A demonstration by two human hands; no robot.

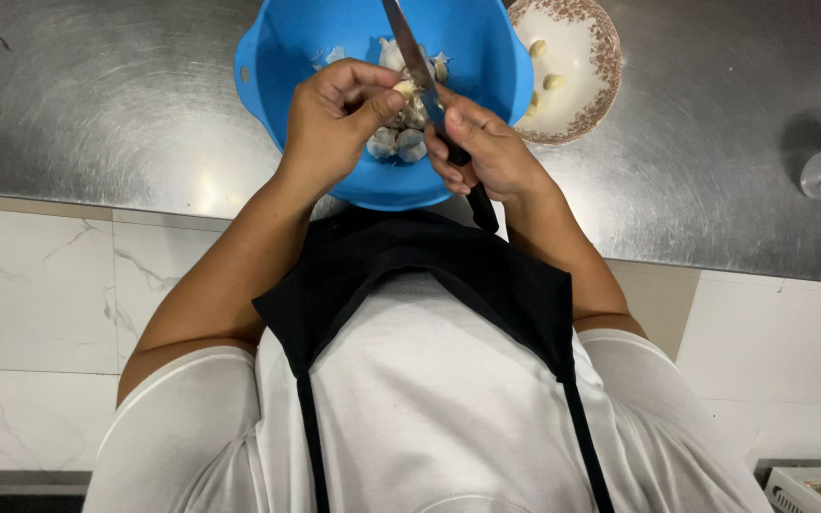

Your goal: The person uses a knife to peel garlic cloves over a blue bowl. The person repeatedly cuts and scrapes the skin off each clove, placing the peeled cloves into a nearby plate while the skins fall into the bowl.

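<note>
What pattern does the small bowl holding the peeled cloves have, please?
The small bowl is white inside with a reddish-brown ornate band around its rim, seen in the head view.

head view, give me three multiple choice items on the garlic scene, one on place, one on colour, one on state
1. Where does the patterned bowl stand?
A. inside the blue bowl
B. on the counter beside the blue bowl
C. on the floor

2. What colour is the big bowl?
A. blue
B. red
C. white

3. What does the right hand hold?
A. nothing
B. a spoon
C. a knife

Answers: 1 B, it sits on the steel counter next to the blue bowl's rim. 2 A, its wall is plainly blue. 3 C, the fingers wrap the black handle of the knife, its blade at the garlic clove pinched in the left hand.
</note>
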